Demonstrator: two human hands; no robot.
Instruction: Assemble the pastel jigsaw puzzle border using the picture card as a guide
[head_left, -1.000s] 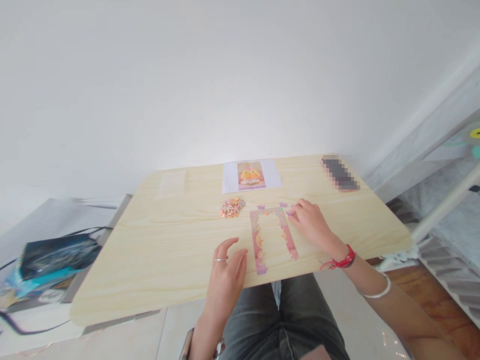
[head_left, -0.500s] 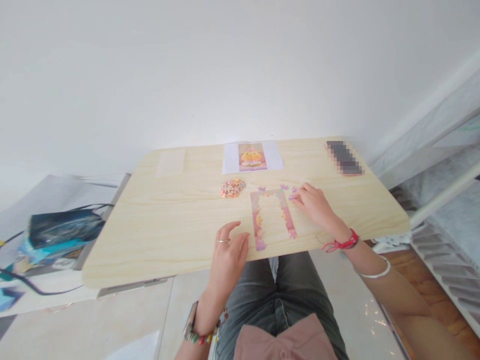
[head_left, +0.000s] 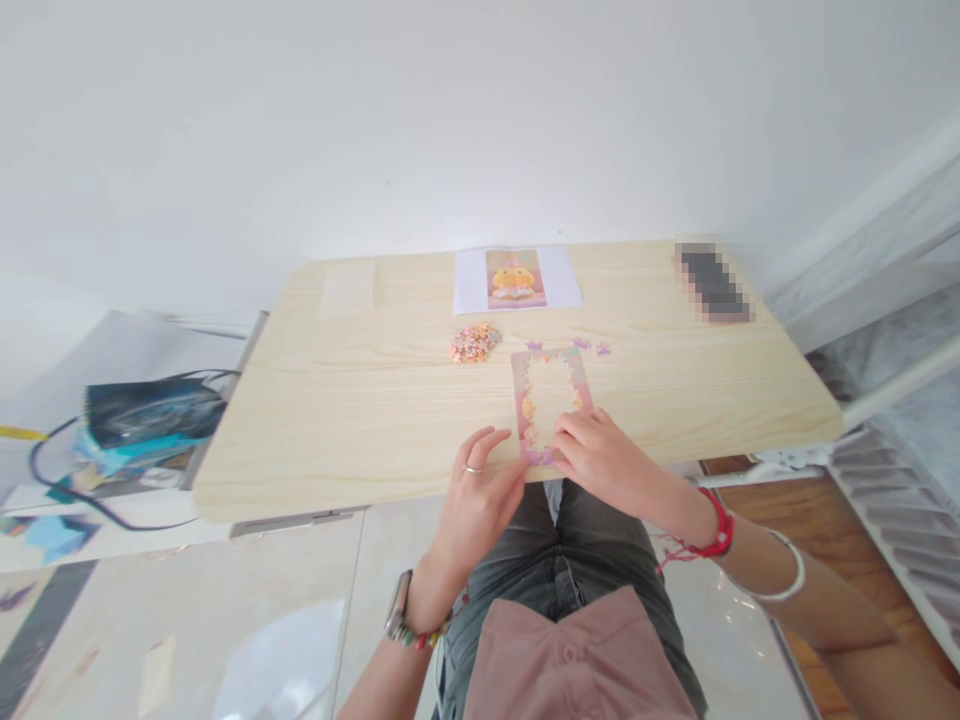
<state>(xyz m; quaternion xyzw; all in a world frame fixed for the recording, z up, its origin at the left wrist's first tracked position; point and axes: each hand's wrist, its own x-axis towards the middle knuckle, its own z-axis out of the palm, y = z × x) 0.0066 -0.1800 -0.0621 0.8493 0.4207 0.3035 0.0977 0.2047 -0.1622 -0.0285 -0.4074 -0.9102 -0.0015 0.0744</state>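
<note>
A partly assembled jigsaw puzzle border (head_left: pixel 519 385) lies near the table's front edge, with bare tabletop inside it. My right hand (head_left: pixel 611 455) is over its bottom edge, fingertips closed on a small puzzle piece that they largely hide. By the lower left corner, my left hand (head_left: pixel 480 500) has its fingers apart and its thumb at the puzzle's edge. Several purple puzzle pieces (head_left: pixel 581 343) lie loose above the border. Up and to the left sits a heap of mixed puzzle pieces (head_left: pixel 475 344).
A paper sheet (head_left: pixel 470 285) with a printed yellow character lies at the back of the table. A blurred-out dark phone-like object (head_left: pixel 712 283) is at the back right, and a pale thin sheet (head_left: pixel 348 290) at the back left. A dark bag (head_left: pixel 150 410) stands left of the table.
My right hand has moved from the loose pieces at the upper right down to the border's bottom edge, bringing a purple piece. My left thumb has come closer to the lower left corner.
</note>
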